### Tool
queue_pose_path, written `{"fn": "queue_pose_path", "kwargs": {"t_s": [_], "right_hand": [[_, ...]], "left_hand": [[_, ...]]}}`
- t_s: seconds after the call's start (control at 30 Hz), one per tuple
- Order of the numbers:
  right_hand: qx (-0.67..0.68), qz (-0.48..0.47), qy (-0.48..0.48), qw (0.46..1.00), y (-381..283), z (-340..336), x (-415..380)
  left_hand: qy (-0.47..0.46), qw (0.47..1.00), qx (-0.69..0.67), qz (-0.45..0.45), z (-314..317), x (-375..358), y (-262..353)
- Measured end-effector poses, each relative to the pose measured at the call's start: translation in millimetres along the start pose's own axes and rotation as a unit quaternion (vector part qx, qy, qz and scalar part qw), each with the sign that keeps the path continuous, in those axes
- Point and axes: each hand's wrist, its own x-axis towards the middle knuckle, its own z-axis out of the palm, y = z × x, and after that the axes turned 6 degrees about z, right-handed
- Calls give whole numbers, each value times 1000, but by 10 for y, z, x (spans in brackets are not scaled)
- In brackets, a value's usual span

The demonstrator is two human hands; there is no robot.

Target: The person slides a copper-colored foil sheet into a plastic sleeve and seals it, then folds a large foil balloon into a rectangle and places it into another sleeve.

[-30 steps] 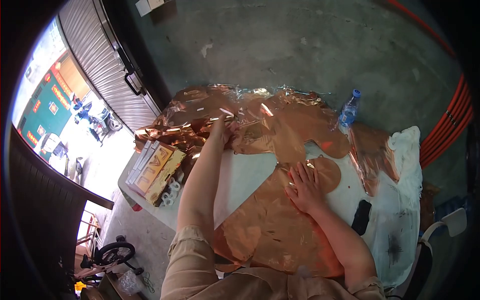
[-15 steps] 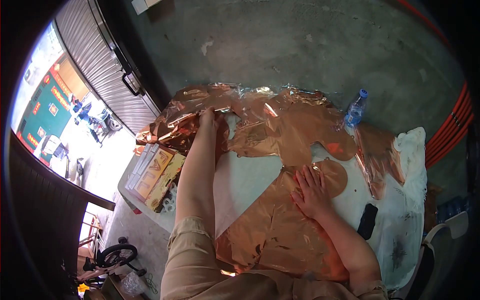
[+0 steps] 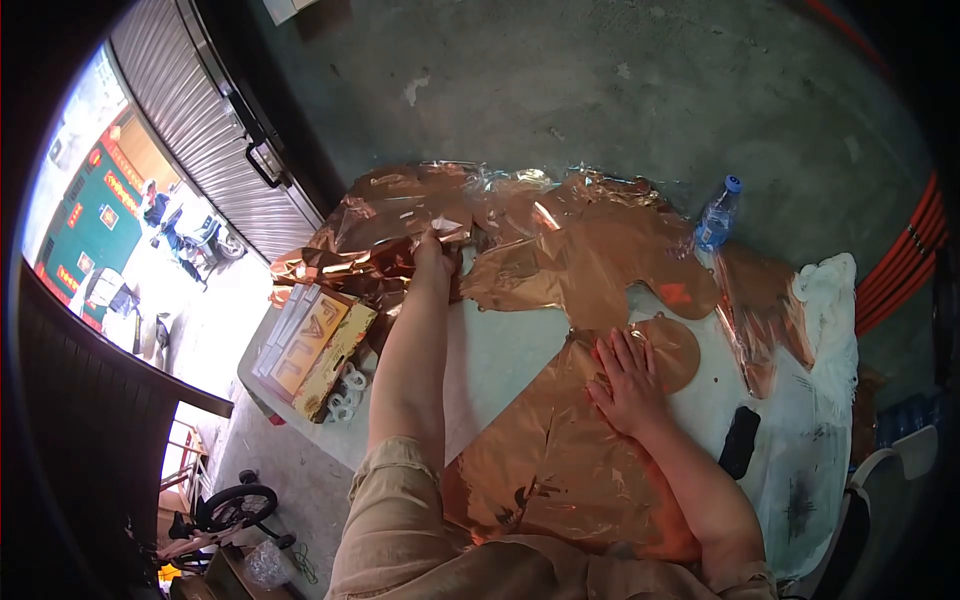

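Shiny copper-coloured foil pieces lie over a white-covered table. My right hand (image 3: 632, 388) rests flat, fingers spread, on the upper part of a large foil piece (image 3: 570, 480) closest to my body. That piece has a rounded lobe and small dark marks low down. With my left arm stretched out, my left hand (image 3: 434, 250) is closed on the edge of crumpled copper foil (image 3: 375, 225) at the far left; its fingertips are partly hidden. Between the hands lies another cut-out foil piece (image 3: 580, 255) with curved edges.
A box lettered FALL (image 3: 310, 350) and white rings (image 3: 347, 395) sit at the table's left. A water bottle (image 3: 716, 215) stands at the back right, a black object (image 3: 739, 442) on the white cover (image 3: 790, 470). A chair (image 3: 890, 460) is at right, a bicycle (image 3: 235, 508) lower left.
My left hand has shifted right and slightly toward me, drawing the crumpled foil along and covering some of the white surface. My right hand stays on the near foil.
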Motion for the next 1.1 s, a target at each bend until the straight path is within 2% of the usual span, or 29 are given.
{"fn": "queue_pose_path", "kwargs": {"t_s": [0.07, 0.13, 0.2, 0.23, 0.27, 0.37, 0.4, 0.47, 0.6, 0.7, 0.83, 0.9, 0.93, 1.0, 1.03, 1.1], "right_hand": [[1, -1, 3, 1000, 8, -2, 2], [1, -4, 7, 1000, 6, 1, 2], [3, -4, 7, 1000, 10, 7, -3], [4, -4, 8, 1000, 11, 10, -1], [4, -4, 8, 1000, 11, 12, 0], [3, -5, 10, 1000, 11, 8, -8], [6, -4, 9, 1000, 7, -2, -8], [9, -4, 8, 1000, -1, -4, -4], [11, -5, 10, 1000, 6, 8, -8], [12, -4, 10, 1000, 18, 20, -9], [8, -4, 9, 1000, 9, 20, -6], [7, -3, 8, 1000, 3, 16, -7], [5, -3, 8, 1000, 3, 15, -7], [5, -2, 7, 1000, 9, 18, -8], [4, -2, 7, 1000, 9, 22, -5], [3, -3, 8, 1000, 11, 20, -3]], "left_hand": [[58, 994, -76, -56, -14, 41, -7], [79, 993, -66, -62, -12, 24, -21], [45, 997, -51, -37, -7, -19, -29], [-5, 997, -59, -41, -20, -70, -51], [-5, 997, -60, -41, -22, -109, -62], [-106, 993, -46, -26, -130, -7, -150], [-106, 993, -46, -25, -64, -147, -120], [-59, 993, 2, 103, 146, -584, -27], [-68, 990, 10, 126, 133, -594, -43], [-118, 972, 65, 193, 160, -618, -22], [-100, 963, 139, 208, 109, -540, -29], [-105, 969, 175, 136, 90, -546, 17], [-104, 969, 175, 137, 121, -577, 12], [-100, 957, 129, 240, 175, -603, -32], [-99, 957, 129, 240, 187, -570, -10], [-101, 922, 196, 319, 251, -495, 90]]}}
